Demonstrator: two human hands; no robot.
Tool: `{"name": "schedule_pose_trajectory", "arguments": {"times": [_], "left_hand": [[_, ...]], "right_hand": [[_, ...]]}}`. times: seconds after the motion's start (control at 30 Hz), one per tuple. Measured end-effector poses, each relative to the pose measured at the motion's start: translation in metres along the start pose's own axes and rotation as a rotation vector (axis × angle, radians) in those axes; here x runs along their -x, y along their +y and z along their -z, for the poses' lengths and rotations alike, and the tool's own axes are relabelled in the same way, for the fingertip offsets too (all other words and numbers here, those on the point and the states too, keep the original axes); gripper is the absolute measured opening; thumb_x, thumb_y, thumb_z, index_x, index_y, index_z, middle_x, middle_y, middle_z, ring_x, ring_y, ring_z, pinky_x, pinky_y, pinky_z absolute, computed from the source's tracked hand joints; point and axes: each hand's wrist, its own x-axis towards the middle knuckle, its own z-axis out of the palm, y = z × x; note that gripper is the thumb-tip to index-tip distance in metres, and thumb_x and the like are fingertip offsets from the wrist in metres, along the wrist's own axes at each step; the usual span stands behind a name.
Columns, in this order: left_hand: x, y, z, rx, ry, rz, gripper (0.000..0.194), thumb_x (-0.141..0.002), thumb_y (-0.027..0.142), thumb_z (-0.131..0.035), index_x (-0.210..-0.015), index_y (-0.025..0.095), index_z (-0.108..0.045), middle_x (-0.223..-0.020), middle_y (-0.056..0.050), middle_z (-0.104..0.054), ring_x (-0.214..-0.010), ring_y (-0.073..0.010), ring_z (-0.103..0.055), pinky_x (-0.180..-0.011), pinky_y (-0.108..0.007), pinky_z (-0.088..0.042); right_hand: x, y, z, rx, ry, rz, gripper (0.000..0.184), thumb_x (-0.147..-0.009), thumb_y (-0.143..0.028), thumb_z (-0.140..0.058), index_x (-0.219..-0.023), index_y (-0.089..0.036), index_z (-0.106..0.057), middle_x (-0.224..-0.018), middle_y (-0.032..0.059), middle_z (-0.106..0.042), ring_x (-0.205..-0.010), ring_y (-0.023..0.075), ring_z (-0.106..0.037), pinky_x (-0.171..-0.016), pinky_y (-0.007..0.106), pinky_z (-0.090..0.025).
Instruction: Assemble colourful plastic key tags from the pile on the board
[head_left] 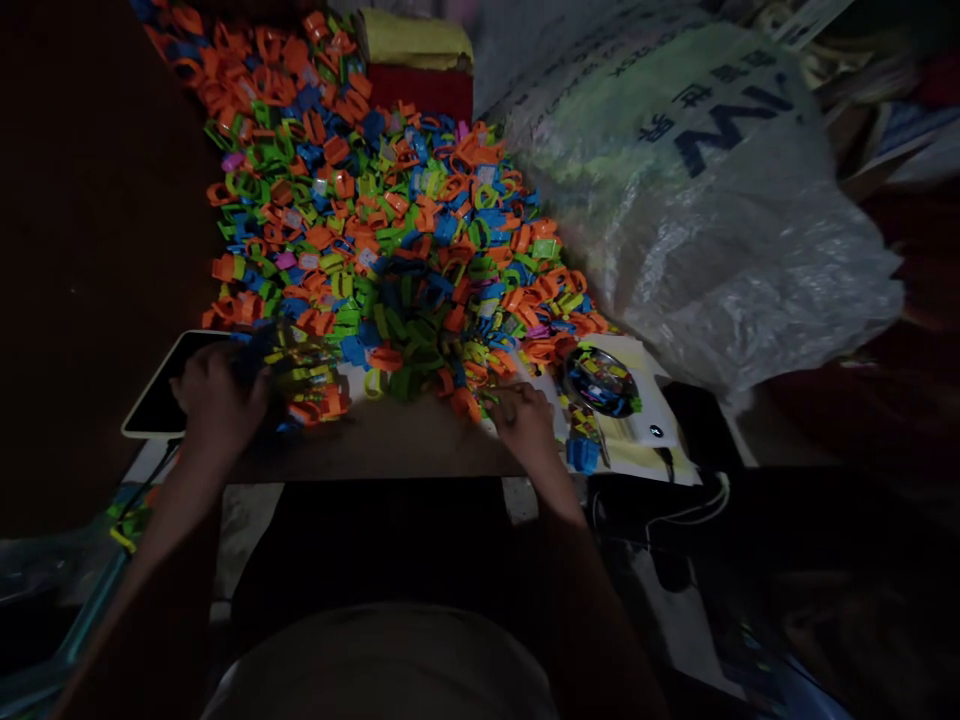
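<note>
A big heap of small plastic toy watches (322, 210) in orange, green, blue and yellow spreads over the table. My left hand (219, 402) is at the heap's left front, over the edge of a dark-screened tablet or phone (161, 395). Its fingers look apart, though shadow hides the tips; dark blue and yellow pieces (304, 372) lie just beside it. At the heap's front right edge, my right hand (527, 425) has its fingers curled together by some orange and yellow pieces (466, 402). What sits between those fingertips is too small and dark to name.
Right of my right hand stands a round metal bowl (600, 382) of small coloured pieces on pale paper (637, 425). A blue piece (582, 455) lies near the table's front edge (375, 470). A large clear plastic bag (720, 240) bulges at the right. Behind the heap is a red-and-yellow box (420, 85).
</note>
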Motion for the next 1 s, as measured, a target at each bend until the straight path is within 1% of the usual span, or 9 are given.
{"name": "schedule_pose_trajectory", "arguments": {"times": [0.1, 0.17, 0.23, 0.3, 0.4, 0.57, 0.7, 0.83, 1.0], "left_hand": [[0.019, 0.028, -0.018, 0.006, 0.016, -0.160, 0.050, -0.088, 0.027, -0.056, -0.136, 0.020, -0.043, -0.147, -0.015, -0.033, -0.136, -0.0384, -0.031, -0.112, -0.059, -0.024], [0.037, 0.057, -0.040, 0.148, -0.076, -0.359, 0.042, -0.089, 0.022, -0.049, -0.131, 0.019, -0.050, -0.139, -0.015, -0.042, -0.129, -0.0372, -0.040, -0.106, -0.054, -0.034], [0.053, 0.087, -0.069, 0.210, -0.300, -0.577, 0.042, -0.084, 0.013, -0.047, -0.125, 0.017, -0.056, -0.130, -0.015, -0.053, -0.121, -0.0353, -0.048, -0.099, -0.053, -0.040], [0.063, 0.112, -0.097, 0.257, -0.407, -0.710, 0.045, -0.083, 0.011, -0.048, -0.126, 0.021, -0.057, -0.131, -0.009, -0.056, -0.120, -0.0287, -0.051, -0.101, -0.046, -0.040], [0.064, 0.138, -0.124, 0.278, -0.499, -0.779, 0.047, -0.087, 0.013, -0.046, -0.134, 0.019, -0.050, -0.130, -0.011, -0.057, -0.114, -0.0259, -0.053, -0.097, -0.044, -0.042], [0.048, 0.146, -0.127, 0.267, -0.585, -0.753, 0.028, -0.087, 0.014, -0.050, -0.111, 0.014, -0.066, -0.113, -0.013, -0.064, -0.105, -0.0271, -0.056, -0.091, -0.042, -0.044], [0.051, 0.132, -0.115, 0.423, -0.577, -0.735, 0.023, -0.091, 0.018, -0.051, -0.106, 0.020, -0.068, -0.114, -0.008, -0.063, -0.113, -0.0232, -0.053, -0.099, -0.038, -0.041], [0.064, 0.114, -0.102, 0.693, -0.568, -0.530, 0.024, -0.091, 0.022, -0.052, -0.111, 0.022, -0.065, -0.116, -0.007, -0.064, -0.116, -0.0218, -0.053, -0.101, -0.038, -0.042], [0.074, 0.094, -0.096, 0.839, -0.405, -0.147, 0.014, -0.080, 0.031, -0.065, -0.087, 0.021, -0.061, -0.107, -0.007, -0.064, -0.108, -0.0237, -0.058, -0.093, -0.038, -0.047]], "right_hand": [[-0.011, -0.012, 0.002, 0.088, -0.134, 0.067, 0.028, -0.089, -0.032, -0.053, -0.112, -0.027, -0.069, -0.114, 0.0108, -0.060, -0.107, 0.0295, -0.050, -0.085, 0.041, -0.038], [-0.017, -0.021, 0.003, 0.116, -0.203, 0.094, 0.031, -0.091, -0.029, -0.050, -0.117, -0.027, -0.066, -0.121, 0.0112, -0.058, -0.112, 0.0300, -0.048, -0.087, 0.042, -0.037], [-0.023, -0.027, 0.001, 0.122, -0.245, 0.084, 0.031, -0.092, -0.031, -0.047, -0.116, -0.023, -0.065, -0.125, 0.0129, -0.057, -0.115, 0.0313, -0.047, -0.088, 0.043, -0.037], [-0.028, -0.031, -0.002, 0.127, -0.267, 0.051, 0.032, -0.092, -0.035, -0.046, -0.111, -0.019, -0.067, -0.126, 0.0150, -0.056, -0.116, 0.0327, -0.047, -0.088, 0.044, -0.038], [-0.032, -0.031, -0.006, 0.113, -0.248, -0.001, 0.027, -0.090, -0.031, -0.048, -0.105, -0.017, -0.067, -0.122, 0.0152, -0.059, -0.113, 0.0325, -0.049, -0.085, 0.043, -0.039], [-0.023, -0.019, -0.002, -0.077, -0.011, -0.126, 0.018, -0.081, -0.035, -0.062, -0.090, -0.020, -0.066, -0.105, 0.0103, -0.065, -0.106, 0.0314, -0.052, -0.086, 0.044, -0.038], [0.002, -0.015, 0.002, -0.451, 0.188, -0.085, 0.016, -0.089, -0.033, -0.051, -0.095, -0.019, -0.055, -0.095, 0.0080, -0.064, -0.093, 0.0238, -0.057, -0.084, 0.038, -0.041], [0.040, -0.027, -0.007, -0.665, 0.124, -0.055, 0.019, -0.093, -0.035, -0.043, -0.107, -0.022, -0.046, -0.093, 0.0038, -0.062, -0.081, 0.0171, -0.059, -0.071, 0.029, -0.046], [0.070, -0.046, -0.032, -0.486, -0.044, 0.077, 0.021, -0.086, -0.020, -0.051, -0.106, -0.020, -0.055, -0.095, 0.0049, -0.066, -0.085, 0.0194, -0.059, -0.075, 0.031, -0.044]]}}
